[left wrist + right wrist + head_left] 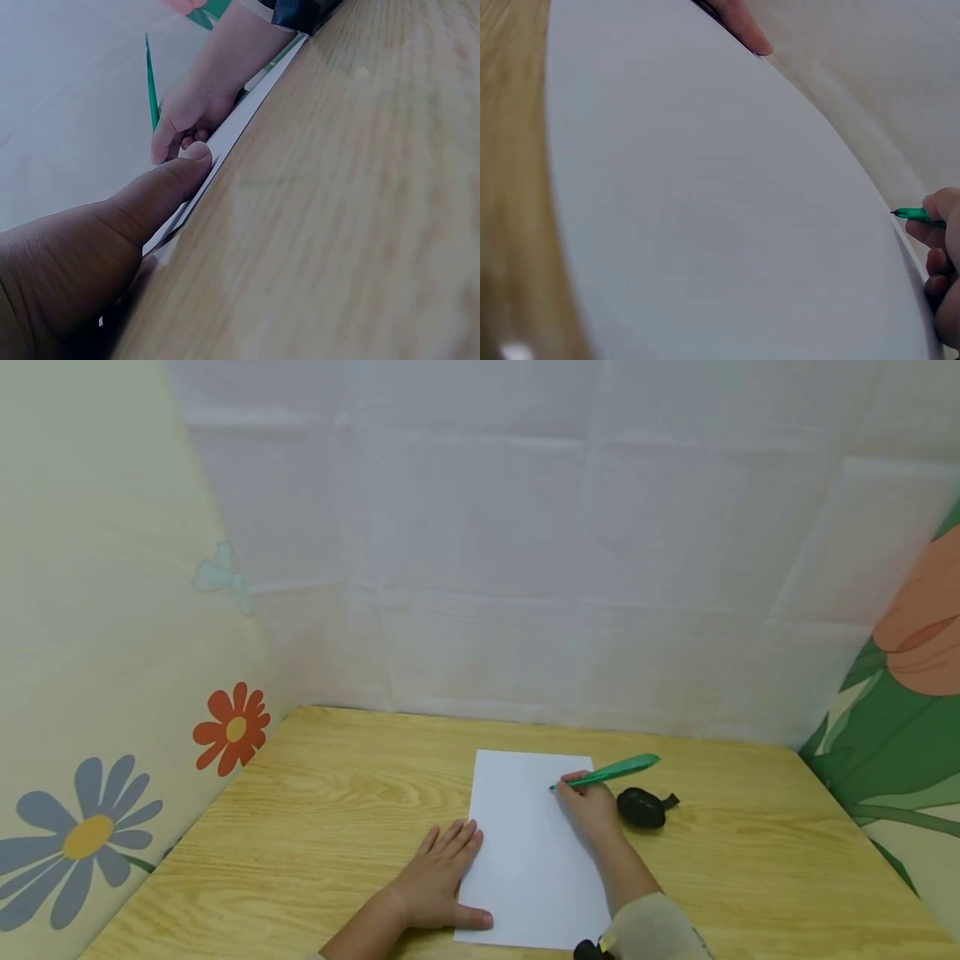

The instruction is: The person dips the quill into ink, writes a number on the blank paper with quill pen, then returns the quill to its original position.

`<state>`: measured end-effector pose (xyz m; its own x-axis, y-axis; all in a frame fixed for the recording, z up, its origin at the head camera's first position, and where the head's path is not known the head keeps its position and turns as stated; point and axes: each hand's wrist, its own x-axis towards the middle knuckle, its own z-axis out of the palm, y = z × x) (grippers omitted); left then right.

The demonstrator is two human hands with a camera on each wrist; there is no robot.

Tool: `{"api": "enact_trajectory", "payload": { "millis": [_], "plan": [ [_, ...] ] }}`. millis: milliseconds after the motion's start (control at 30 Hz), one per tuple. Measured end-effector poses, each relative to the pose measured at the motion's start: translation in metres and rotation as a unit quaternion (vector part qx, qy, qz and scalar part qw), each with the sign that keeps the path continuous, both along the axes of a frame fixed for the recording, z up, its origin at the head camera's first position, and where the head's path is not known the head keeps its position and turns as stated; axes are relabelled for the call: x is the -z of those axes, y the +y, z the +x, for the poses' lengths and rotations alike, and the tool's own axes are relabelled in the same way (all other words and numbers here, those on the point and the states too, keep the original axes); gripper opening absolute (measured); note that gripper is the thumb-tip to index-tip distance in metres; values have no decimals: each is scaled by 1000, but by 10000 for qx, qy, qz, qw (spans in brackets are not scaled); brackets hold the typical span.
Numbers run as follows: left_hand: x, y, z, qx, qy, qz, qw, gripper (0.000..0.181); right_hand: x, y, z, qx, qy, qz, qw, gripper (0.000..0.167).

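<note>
1. Head view: The white sheet (525, 868) lies flat on the wooden table (337, 802) in front of me. My left hand (438, 881) is flat with fingers spread, its fingertips and thumb over the sheet's left edge. My right hand (591, 808) pinches a green pen (624, 768), the tip pointing at the upper right part of the page. A black rounded object (641, 808) sits just right of that hand. I judge the setting-up done: paper laid out, pen in hand.

2. Left wrist view: My left thumb extends over the sheet's edge, and beyond it my right hand grips the pen, whose upper end points upward. The angle is too shallow to judge any marks.

3. Right wrist view: The sheet fills most of the view and I see no marks on it, so the pen's work seems either all left or barely begun. I cannot tell whether the tip touches the paper.
</note>
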<state>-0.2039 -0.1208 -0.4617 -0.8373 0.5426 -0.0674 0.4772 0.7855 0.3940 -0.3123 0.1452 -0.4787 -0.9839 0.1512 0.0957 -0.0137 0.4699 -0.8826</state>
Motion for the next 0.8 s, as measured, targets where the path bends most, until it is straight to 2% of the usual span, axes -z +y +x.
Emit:
{"api": "enact_trajectory", "payload": {
  "millis": [133, 300, 600, 800],
  "plan": [
    [2, 0, 0, 43, -5, 142, 9999, 112, 0, 0, 1, -19, -81, 15, 10000, 17],
    [7, 0, -1, 57, 118, 115, 9998, 114, 0, 1, 0, -3, -149, -27, 9999, 17],
    [1, 1, 0, 13, 73, -25, 10000, 111, 2, 0, 1, -3, -247, -80, 9997, 17],
    [1, 1, 0, -2, 24, -59, 10000, 111, 1, -1, 2, -39, -318, -128, 9994, 17]
  ]
}}
